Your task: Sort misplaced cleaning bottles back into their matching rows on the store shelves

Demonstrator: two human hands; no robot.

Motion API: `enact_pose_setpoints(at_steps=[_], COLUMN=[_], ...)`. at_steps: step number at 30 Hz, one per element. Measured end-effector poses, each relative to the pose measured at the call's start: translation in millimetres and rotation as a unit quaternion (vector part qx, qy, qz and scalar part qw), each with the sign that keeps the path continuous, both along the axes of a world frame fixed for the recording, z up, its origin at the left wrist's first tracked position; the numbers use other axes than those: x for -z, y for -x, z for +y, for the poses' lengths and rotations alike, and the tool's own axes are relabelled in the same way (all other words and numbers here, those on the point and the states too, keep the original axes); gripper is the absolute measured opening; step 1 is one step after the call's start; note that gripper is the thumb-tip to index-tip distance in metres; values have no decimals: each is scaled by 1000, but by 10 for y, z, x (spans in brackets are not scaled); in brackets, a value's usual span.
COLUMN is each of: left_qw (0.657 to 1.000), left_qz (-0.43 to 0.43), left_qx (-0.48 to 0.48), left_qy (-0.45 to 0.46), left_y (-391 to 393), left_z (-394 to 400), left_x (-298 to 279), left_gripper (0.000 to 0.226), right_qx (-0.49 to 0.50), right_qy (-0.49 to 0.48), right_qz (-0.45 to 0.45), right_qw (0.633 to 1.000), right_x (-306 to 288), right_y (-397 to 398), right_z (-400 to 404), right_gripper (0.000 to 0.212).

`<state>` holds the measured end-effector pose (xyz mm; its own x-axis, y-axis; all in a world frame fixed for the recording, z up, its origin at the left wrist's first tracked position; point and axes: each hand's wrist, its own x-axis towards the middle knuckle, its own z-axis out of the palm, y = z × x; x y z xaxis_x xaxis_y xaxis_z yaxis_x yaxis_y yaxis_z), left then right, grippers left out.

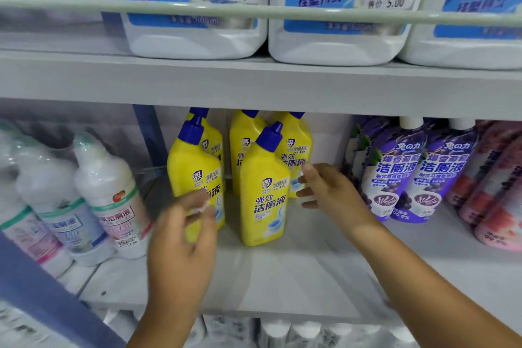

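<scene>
While both hands are reaching into the middle shelf (282,277), neither is gripping anything. The left hand (180,243) is blurring with motion, its fingers (197,206) loosely spread and relaxed, and a small white scrap seems to be lying at their tips, though I cannot tell what it is. Just beyond those fingertips the left front yellow bottle (192,175) is standing upright with its blue cap angled; whether the fingers are touching it I cannot tell. The right hand (330,189) is hovering with its fingers (305,195) spread fairly wide and pointing left, holding nothing. Just left of those fingertips the right front yellow bottle (262,192) is standing upright, close to them but apparently apart. Behind the fingertips of both hands more yellow bottles (243,150) are standing in rows toward the back of the shelf. To the right of the right hand's knuckles purple bottles (395,172) with white caps are standing in a row, and pink bottles (497,192) are leaning further right. To the left of the left hand's fingers white bottles (110,195) in clear wrap are tilting. Above both hands large white jugs (195,5) with blue labels are sitting behind a rail (282,13).
</scene>
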<state>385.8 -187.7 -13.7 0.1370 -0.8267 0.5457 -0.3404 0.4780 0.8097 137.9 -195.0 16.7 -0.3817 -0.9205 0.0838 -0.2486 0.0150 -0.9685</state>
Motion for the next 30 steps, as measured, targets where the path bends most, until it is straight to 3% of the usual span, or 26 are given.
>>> enact_pose_setpoints(at_steps=[2, 6, 11, 16, 23, 30], left_qw=[996, 990, 992, 985, 972, 968], left_qz=[20, 111, 56, 101, 91, 72], left_qx=[-81, 7, 9, 59, 165, 189], left_qy=[35, -90, -109, -128, -139, -147], left_y=[-136, -126, -102, -53, 242, 417], left_z=[-21, -298, -481, -575, -702, -880], left_x=[6, 113, 244, 270, 222, 137], left_gripper=[34, 68, 40, 36, 45, 38], right_qx=[-66, -164, -130, -50, -6, -8], right_qy=[17, -12, 14, 41, 59, 76], right_qz=[2, 26, 12, 21, -2, 11], right_qw=[998, 986, 991, 998, 998, 997], right_x=[41, 141, 206, 291, 262, 294], right_y=[-70, -229, -251, -90, 219, 249], right_z=[116, 40, 14, 42, 16, -111], right_gripper=[41, 55, 59, 38, 37, 33])
